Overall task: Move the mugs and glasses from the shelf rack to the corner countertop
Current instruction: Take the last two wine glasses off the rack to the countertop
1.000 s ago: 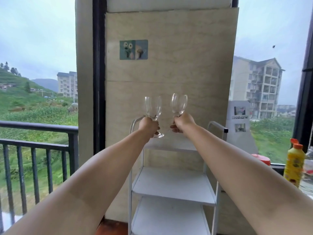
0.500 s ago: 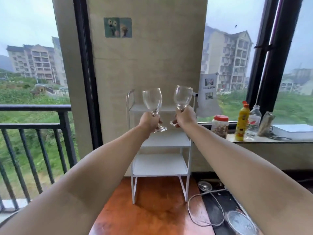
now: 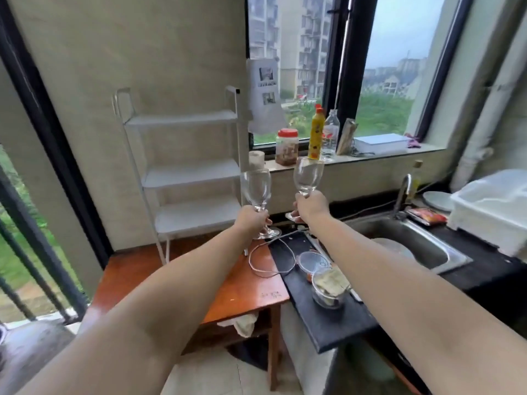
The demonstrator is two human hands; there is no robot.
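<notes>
Both my arms reach forward, each hand gripping a clear stemmed wine glass by the stem. My left hand [image 3: 252,220] holds the left glass [image 3: 256,189] upright, its foot showing below my fingers. My right hand [image 3: 310,206] holds the right glass [image 3: 308,175], a little higher and farther right. Both glasses hang in the air to the right of the white three-tier shelf rack [image 3: 188,172], whose shelves show nothing on them. The black corner countertop [image 3: 288,252] lies below and just beyond the glasses.
The rack stands on a wooden table [image 3: 228,286] with a loose white cable [image 3: 265,258]. Glass bowls [image 3: 328,283] sit on the black counter, a steel sink [image 3: 410,243] and white tub [image 3: 496,209] to the right. Jar [image 3: 286,146], bottles [image 3: 316,135] line the window sill.
Both hands have carried the glasses away from the rack, to the right and down. The view has swung right and down, bringing the black counter and the sink into sight.
</notes>
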